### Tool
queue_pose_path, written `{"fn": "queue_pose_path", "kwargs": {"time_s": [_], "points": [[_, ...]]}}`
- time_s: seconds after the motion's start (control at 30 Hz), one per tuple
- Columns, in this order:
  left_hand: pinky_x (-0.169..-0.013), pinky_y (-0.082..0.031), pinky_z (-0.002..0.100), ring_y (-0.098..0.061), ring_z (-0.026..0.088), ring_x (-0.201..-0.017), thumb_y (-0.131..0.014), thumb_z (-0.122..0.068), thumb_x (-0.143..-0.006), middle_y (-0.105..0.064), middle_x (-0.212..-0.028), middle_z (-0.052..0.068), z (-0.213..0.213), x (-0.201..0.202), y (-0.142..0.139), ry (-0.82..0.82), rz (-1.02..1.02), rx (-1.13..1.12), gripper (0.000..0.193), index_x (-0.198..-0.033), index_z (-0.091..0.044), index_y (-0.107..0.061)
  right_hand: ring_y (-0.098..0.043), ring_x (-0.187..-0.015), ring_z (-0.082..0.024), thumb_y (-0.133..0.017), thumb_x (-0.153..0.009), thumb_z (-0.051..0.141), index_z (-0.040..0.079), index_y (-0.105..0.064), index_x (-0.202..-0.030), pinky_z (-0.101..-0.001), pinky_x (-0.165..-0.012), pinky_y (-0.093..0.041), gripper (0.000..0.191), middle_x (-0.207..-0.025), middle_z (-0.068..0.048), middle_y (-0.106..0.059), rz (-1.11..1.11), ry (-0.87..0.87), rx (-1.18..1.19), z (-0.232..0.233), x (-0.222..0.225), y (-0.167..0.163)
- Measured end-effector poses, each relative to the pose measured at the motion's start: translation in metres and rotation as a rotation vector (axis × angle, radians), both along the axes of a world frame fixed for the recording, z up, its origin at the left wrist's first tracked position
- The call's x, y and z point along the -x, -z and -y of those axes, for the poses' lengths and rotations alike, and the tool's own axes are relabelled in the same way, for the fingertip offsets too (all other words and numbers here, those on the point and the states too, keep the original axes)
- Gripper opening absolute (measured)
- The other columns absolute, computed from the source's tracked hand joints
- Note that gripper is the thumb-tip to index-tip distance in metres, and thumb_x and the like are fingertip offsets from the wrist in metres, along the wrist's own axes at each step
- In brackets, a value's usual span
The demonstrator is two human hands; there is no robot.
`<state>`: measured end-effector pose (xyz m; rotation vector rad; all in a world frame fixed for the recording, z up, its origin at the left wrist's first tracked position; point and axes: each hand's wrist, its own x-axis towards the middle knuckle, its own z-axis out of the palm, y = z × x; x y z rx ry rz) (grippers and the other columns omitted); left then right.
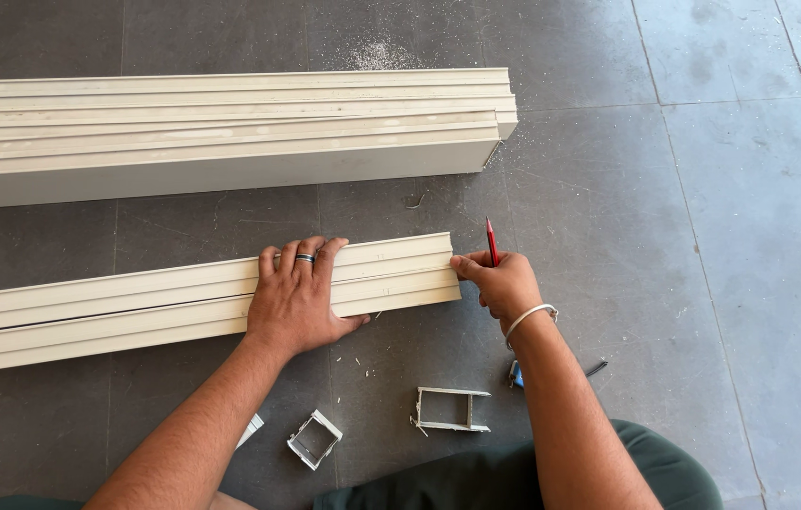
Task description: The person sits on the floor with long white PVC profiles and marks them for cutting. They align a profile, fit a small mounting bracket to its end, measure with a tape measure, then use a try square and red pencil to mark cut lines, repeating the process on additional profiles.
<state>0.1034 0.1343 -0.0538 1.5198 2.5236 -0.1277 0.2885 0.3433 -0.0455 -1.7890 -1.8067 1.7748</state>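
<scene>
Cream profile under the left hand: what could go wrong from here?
The left hand lies flat on the cream profile without gripping it, so it may slide on the smooth floor. The right hand holds the red pencil right at the profile's end, so a mark could slip off. The small metal offcuts near the knees could snag.

two profile stacks; two offcuts; one pencil

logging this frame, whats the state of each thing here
left hand: flat, pressing on the near profile
right hand: closed on the red pencil, at the profile's end
red pencil: held, tip up
near profile: lying on the floor, pinned
profile stack: lying on the floor, untouched
two offcuts: loose on the floor
</scene>
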Motion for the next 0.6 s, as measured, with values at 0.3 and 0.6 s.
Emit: {"fn": "queue_pose_path", "kwargs": {"time_s": [0.3, 0.6], "points": [[-0.114, -0.019, 0.051, -0.036, 0.026, -0.136, -0.071, -0.087, -0.063, -0.042, -0.143, 0.010, -0.002, -0.001, -0.003, -0.015, 0.018, 0.059, 0.122, -0.153, -0.018, -0.027, -0.071, -0.082, -0.018, -0.084, -0.082, 0.021, 0.003, -0.079, -0.087, -0.0341, -0.078, -0.054, 0.019, -0.085, -0.009, -0.078, 0.013, -0.040, -0.209, -0.003, 0.002, 0.028], [-0.116, -0.019, 0.051, -0.036, 0.025, -0.137, -0.070, -0.086, -0.065, -0.042, -0.144, 0.010, -0.001, -0.002, -0.007, -0.016, 0.013, 0.064, 0.120, -0.153, -0.019, -0.026, -0.039, -0.045, -0.008, -0.074, -0.089, 0.027, 0.009, -0.078, -0.094, -0.0268, -0.041, -0.032, 0.019, -0.085, -0.007, -0.081, -0.049, 0.082, -0.016, -0.005, -0.005, -0.003]]}}
